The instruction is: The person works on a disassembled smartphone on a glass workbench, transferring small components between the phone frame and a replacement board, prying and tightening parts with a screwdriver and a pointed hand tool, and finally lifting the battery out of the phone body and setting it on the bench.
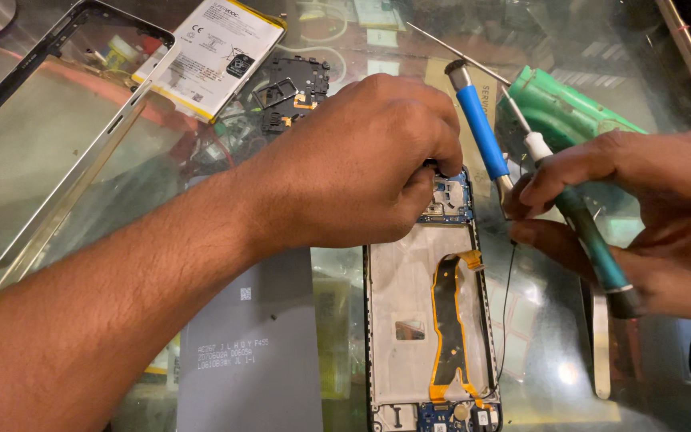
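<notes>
With its back cover and battery already out, the opened phone [429, 320] lies flat on the glass bench [553, 376], long axis running near to far, main board end away from the person. Orange flex cable [447, 320] and both boards remain fitted. Left hand [361, 164] pinches at the upper board [446, 198]; right hand [641, 216] grips two screwdrivers, blue-handled [481, 132] and green-handled [589, 232]. Removed battery [213, 52] lies far left, well apart.

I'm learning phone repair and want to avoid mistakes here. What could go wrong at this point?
The left hand pinches at the blue circuit board in the opened phone; a slip might bend it or strain the orange flex cable. The right hand holds two screwdrivers close by; a tip could scratch the board.
</notes>
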